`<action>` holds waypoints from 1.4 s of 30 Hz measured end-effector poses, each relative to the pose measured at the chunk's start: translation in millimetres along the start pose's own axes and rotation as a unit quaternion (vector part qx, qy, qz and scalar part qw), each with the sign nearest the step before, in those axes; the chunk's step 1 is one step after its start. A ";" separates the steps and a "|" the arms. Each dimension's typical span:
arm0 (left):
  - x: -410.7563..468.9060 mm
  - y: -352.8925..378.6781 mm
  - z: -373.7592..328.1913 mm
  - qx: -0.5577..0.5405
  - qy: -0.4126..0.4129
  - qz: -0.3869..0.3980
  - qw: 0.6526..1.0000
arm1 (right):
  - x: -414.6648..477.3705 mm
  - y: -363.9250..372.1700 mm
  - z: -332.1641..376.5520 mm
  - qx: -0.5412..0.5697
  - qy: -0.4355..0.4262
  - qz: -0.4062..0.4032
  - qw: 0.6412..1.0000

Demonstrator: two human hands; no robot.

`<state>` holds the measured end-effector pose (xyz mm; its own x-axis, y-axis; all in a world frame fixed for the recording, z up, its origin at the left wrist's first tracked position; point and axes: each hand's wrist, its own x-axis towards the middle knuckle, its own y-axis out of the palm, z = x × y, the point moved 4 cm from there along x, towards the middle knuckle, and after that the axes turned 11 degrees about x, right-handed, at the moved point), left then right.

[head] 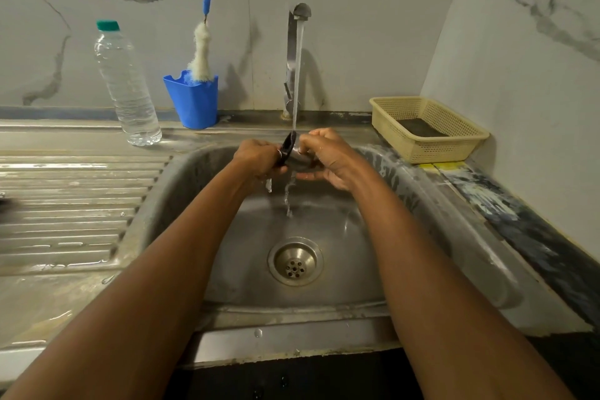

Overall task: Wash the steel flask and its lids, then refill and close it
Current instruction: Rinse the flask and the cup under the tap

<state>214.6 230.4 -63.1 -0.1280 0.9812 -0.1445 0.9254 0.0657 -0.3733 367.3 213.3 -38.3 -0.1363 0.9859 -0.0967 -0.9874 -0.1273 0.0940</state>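
Both my left hand point(259, 157) and right hand point(331, 157) curl round the small black-and-steel flask lid point(288, 144); I should turn it slowly under the tap stream point(298, 75), rinsing every groove.

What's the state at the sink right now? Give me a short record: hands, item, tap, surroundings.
left hand: grips the lid by its dark edge, above the sink
right hand: holds the lid from the other side
lid: dark, tilted under the stream; finer detail unclear
tap: running, water lands on the lid
counter, left: upright water bottle; blue holder with brush
counter, right: beige basket
flask body: not in view
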 end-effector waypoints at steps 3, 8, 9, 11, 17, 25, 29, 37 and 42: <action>3.1 -0.4 0.0 0.028 -0.012 -0.024 0.999 | 0.0 2.9 -0.8 0.020 0.009 0.020 1.000; 3.1 -0.9 -1.2 0.085 0.000 -0.075 0.994 | 4.1 3.2 -7.2 0.000 0.015 -0.002 1.000; 4.5 -0.3 -0.4 0.084 0.010 -0.078 0.993 | 4.2 3.0 -7.5 -0.002 0.014 -0.011 1.000; 4.2 0.0 0.0 0.081 0.022 -0.077 0.994 | 4.5 1.9 -6.4 -0.010 0.009 -0.029 0.999; -1.8 5.6 -9.1 0.077 0.087 -0.069 0.991 | -2.1 5.5 -2.1 -0.067 0.010 -0.036 0.997; 0.3 3.5 -7.2 0.132 0.072 -0.123 0.981 | -2.3 3.1 -5.1 -0.141 0.020 -0.114 0.983; 0.4 1.3 -6.9 0.147 0.071 -0.124 0.979 | -2.5 -0.5 -2.3 -0.146 0.007 -0.128 0.981; 0.5 -0.4 -6.8 0.147 0.069 -0.111 0.980 | -0.5 15.5 -15.3 -0.040 0.112 -0.068 0.991; 3.6 -3.1 -3.5 0.154 0.053 -0.111 0.980 | 2.8 22.2 -13.5 0.058 0.095 -0.038 0.993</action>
<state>212.5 234.4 -59.3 -0.2614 0.9633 0.0613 0.7257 0.2380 -0.6455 344.0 211.7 -49.9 -0.0860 0.9524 -0.2925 -0.9810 -0.0297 0.1918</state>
